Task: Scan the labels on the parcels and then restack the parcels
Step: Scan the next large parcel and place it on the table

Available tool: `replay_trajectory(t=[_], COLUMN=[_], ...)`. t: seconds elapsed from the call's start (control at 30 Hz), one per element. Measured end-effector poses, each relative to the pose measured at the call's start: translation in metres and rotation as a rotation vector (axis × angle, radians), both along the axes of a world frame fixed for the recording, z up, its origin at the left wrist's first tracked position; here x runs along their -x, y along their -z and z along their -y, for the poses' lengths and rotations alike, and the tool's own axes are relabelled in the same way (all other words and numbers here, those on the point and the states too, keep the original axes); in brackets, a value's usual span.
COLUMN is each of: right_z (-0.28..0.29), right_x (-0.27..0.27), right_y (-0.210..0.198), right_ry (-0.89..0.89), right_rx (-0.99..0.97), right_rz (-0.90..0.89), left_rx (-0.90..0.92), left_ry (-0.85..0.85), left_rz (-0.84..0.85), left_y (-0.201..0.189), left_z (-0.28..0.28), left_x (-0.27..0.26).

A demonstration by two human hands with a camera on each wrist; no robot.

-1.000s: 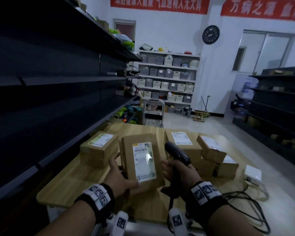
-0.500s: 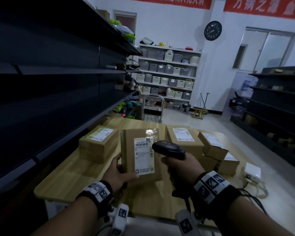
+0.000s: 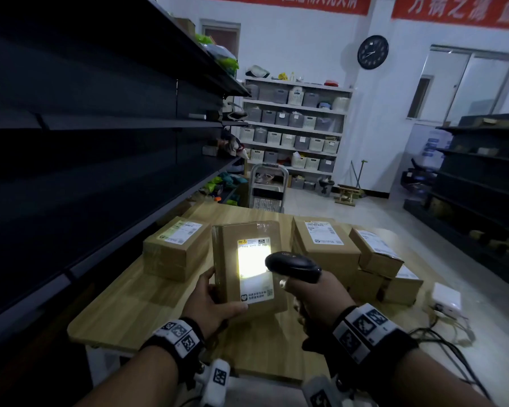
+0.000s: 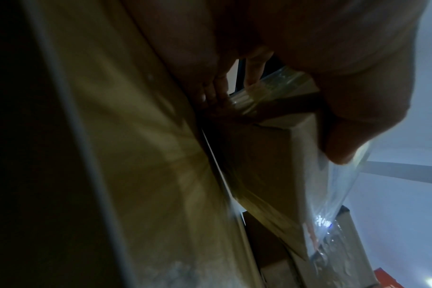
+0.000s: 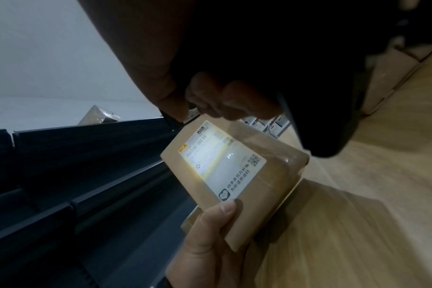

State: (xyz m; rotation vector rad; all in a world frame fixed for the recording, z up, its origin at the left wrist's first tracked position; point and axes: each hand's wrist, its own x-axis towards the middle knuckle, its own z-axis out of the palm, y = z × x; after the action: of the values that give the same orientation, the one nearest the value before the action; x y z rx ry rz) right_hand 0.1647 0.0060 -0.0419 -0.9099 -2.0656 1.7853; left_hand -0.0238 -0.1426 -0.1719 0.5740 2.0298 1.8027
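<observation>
Fingers of the left hand (image 3: 210,304) curl around the near left edge of the upright parcel (image 3: 247,265) on the near table (image 3: 124,312), while the right hand (image 3: 315,295) grips the scanner (image 3: 291,265); the box seems light, stiff, tape-slippery, best held by its side edges.

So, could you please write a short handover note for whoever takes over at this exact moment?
Left hand grips the upright brown cardboard parcel, its base on the wooden table.
Right hand grips the black handheld scanner, whose light falls on that parcel's white label.
One labelled parcel sits to the left; a stacked group sits to the right.
Done: scan under way; which others are scanned cannot be told.
Left: set this parcel down, scan any remaining, restack.
</observation>
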Motion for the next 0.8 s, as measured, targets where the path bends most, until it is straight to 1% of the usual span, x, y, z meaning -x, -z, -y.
replay_trajectory(t=[0.33, 0.5, 0.7, 0.8], right_z=[0.002, 0.004, 0.004, 0.003], right_x=[-0.006, -0.007, -0.017, -0.018], right_y=[-0.006, -0.009, -0.011, -0.008], right_ry=[-0.020, -0.012, -0.047, -0.031], right_rx=[0.005, 0.031, 0.069, 0.084], right_rz=[-0.003, -0.017, -0.021, -0.029], left_rx=[-0.047, -0.067, -0.101, -0.119], left_ry=[-0.019, -0.009, -0.025, -0.047], left_rz=[0.011, 0.011, 0.027, 0.042], left_y=[0.000, -0.008, -0.008, -0.008], left_z=[0.001, 0.002, 0.003, 0.003], left_x=[-0.001, -0.007, -0.008, -0.006])
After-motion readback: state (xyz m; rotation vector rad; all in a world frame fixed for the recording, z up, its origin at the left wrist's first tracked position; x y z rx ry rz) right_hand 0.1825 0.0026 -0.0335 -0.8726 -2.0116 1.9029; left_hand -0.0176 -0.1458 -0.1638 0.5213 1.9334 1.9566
